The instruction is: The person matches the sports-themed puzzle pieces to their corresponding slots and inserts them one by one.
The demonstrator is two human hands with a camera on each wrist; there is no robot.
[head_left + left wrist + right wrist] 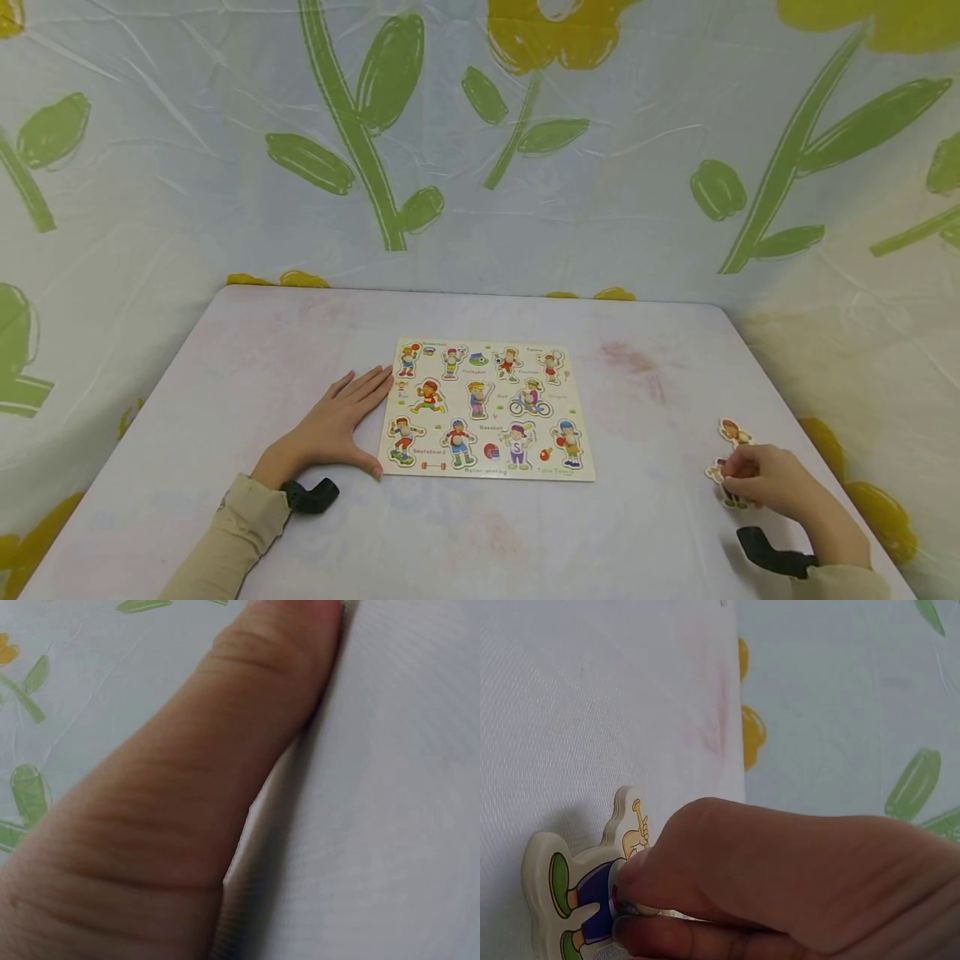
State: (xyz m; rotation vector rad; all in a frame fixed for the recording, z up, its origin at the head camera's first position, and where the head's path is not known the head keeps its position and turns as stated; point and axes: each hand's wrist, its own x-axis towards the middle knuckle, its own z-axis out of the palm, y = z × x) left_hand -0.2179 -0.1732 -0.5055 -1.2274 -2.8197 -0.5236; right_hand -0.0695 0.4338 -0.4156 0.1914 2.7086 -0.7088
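Observation:
A puzzle board (459,479) with several cartoon sports figures lies flat on the table. My left hand (333,425) rests palm down at its left side, fingers straight along the edge and thumb by the near left corner. In the left wrist view the thumb (172,772) fills much of the picture. At the table's right, my right hand (780,483) pinches a wooden puzzle piece (596,900) by its small knob between thumb and finger. This figure has blue shorts and green shoes; the hand hides its upper part. Another puzzle piece (733,431) lies just beyond those fingertips.
A pale cloth covers the table (480,542). A sheet printed with flowers (600,200) hangs behind it and along both sides. Each wrist wears a black camera mount, one at the left wrist (313,497) and one at the right wrist (772,554).

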